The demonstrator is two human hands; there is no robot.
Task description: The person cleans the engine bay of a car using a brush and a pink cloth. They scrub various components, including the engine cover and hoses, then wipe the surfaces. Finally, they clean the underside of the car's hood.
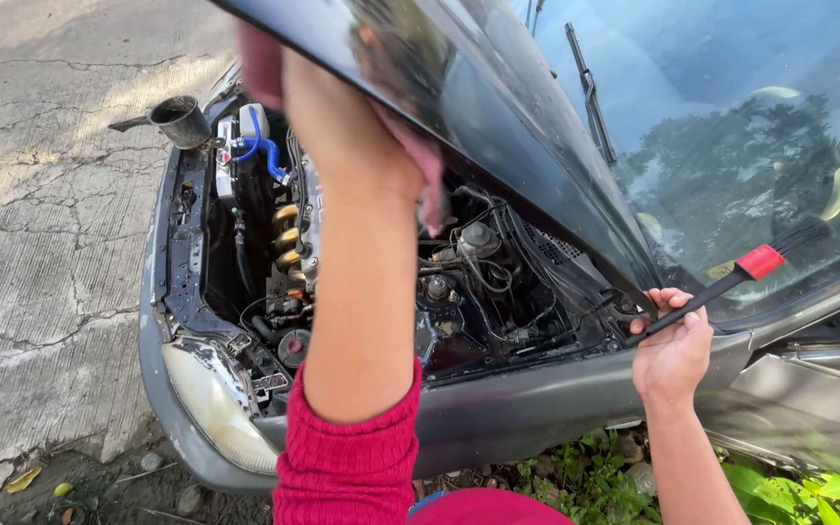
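The left hand point(362, 146), its arm in a red ribbed sleeve point(352, 457), reaches up to the underside of the raised hood point(498, 117) with a pinkish cloth point(430, 185) beneath it; the hood hides the fingers, so I cannot tell how the grip stands. The right hand point(671, 352) has its grip clenched on one black-handled brush point(721, 287) with a red collar, held slanting over the fender point(537, 399) at the hood's rear corner, bristles against the windshield point(751, 146). In the open engine bay point(274, 262) lies one blue hose point(262, 151); one black funnel point(179, 119) stands at the front edge. One headlight point(208, 403) shows. No labels are legible.
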